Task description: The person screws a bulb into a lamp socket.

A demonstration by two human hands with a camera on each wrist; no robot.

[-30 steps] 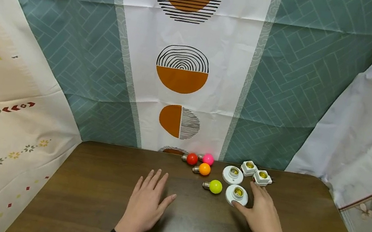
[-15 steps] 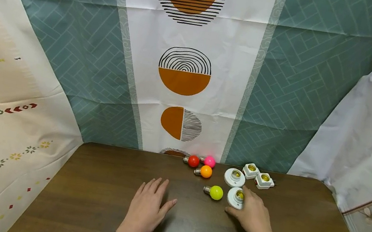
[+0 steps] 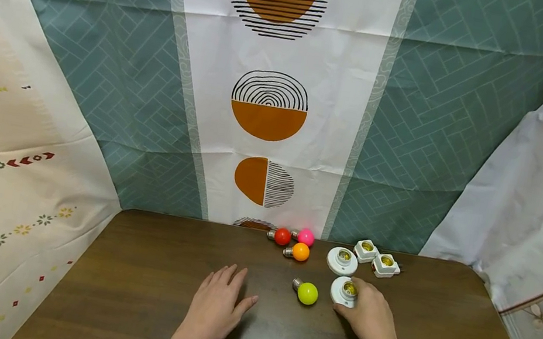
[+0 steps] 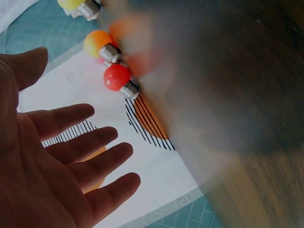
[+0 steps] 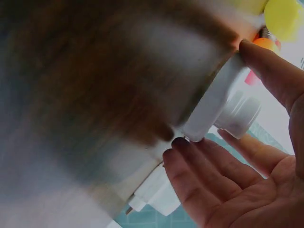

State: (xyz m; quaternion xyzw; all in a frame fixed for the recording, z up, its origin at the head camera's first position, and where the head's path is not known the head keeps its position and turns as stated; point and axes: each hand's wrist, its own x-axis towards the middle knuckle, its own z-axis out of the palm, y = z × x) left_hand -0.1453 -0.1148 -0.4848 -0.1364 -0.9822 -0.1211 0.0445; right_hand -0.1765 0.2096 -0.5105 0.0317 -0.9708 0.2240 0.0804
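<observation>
In the head view my right hand (image 3: 374, 321) grips a round white lamp holder (image 3: 338, 291) at its rim, its brass-coloured socket facing up. From the right wrist view, the thumb (image 5: 266, 66) is on one edge of the holder's base and the fingers are at the opposite edge. Left of the holder lies a yellow-green light bulb (image 3: 307, 294), metal screw base pointing back left. My left hand (image 3: 213, 311) holds nothing; its fingers are spread and loosely straight over the table, palm bare in the left wrist view.
Behind the gripped holder is a second round lamp holder (image 3: 335, 264). Two square white lamp holders (image 3: 364, 250) stand further back right. Red (image 3: 283, 236), pink (image 3: 306, 237) and orange bulbs (image 3: 300, 252) lie near the table's (image 3: 154, 269) back edge, against a patterned cloth (image 3: 194, 121).
My right hand has closed in from the right around the near round holder. The yellow-green bulb has rolled slightly toward me and turned. My left hand stays nearly where it was.
</observation>
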